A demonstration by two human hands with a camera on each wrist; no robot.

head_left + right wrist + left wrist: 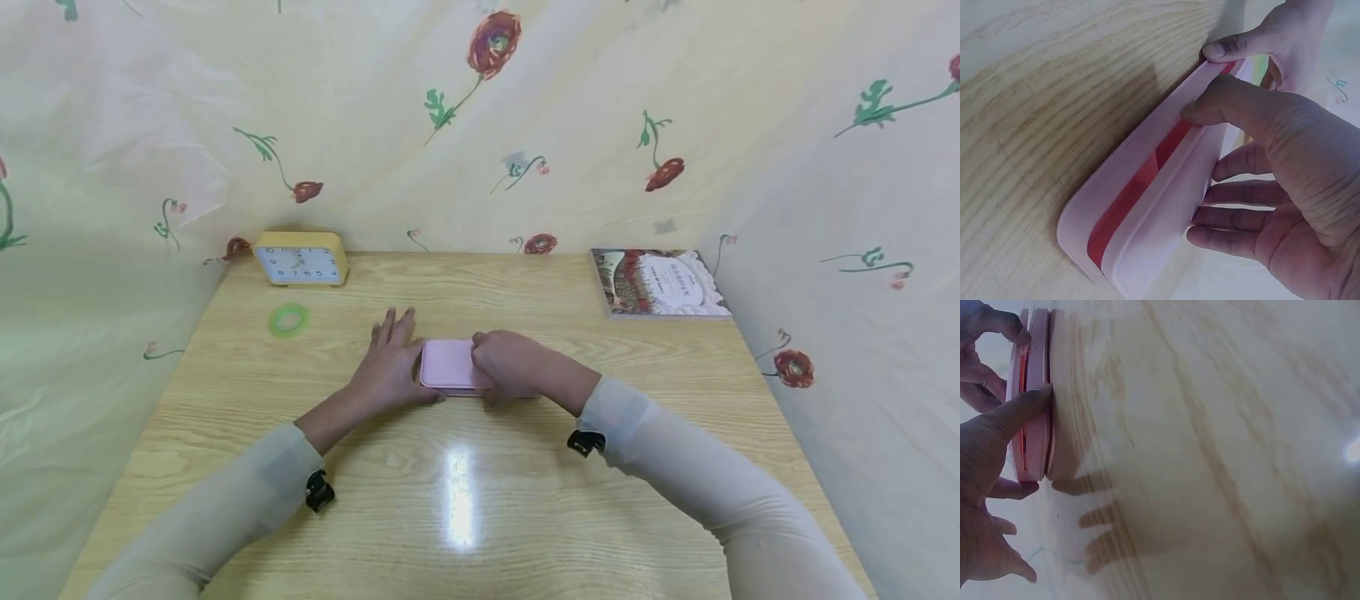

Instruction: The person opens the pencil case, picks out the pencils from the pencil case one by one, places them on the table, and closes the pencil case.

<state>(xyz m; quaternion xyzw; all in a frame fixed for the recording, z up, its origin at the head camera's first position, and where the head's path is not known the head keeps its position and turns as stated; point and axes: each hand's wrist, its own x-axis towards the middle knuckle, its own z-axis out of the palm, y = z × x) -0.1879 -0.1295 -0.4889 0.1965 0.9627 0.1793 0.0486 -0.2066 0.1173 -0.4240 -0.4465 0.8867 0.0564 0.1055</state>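
Note:
A flat pink box [448, 363] with rounded corners lies on the wooden table, in front of the person. Its lid [1160, 219] stands slightly raised along the near side, and a red interior [1119, 212] shows through the gap. My left hand [384, 367] holds the left end of the box, thumb on the near side and the other fingers spread. Over the right part, my right hand [516, 365] grips the lid, with its thumb at the gap and its fingers on the far side. What the box contains cannot be made out.
A yellow clock [302, 258] stands at the table's back left, with a green tape roll [288, 320] in front of it. At the back right lies a book [660, 283]. Flower-patterned cloth [375, 108] hangs behind and on both sides of the table [540, 517].

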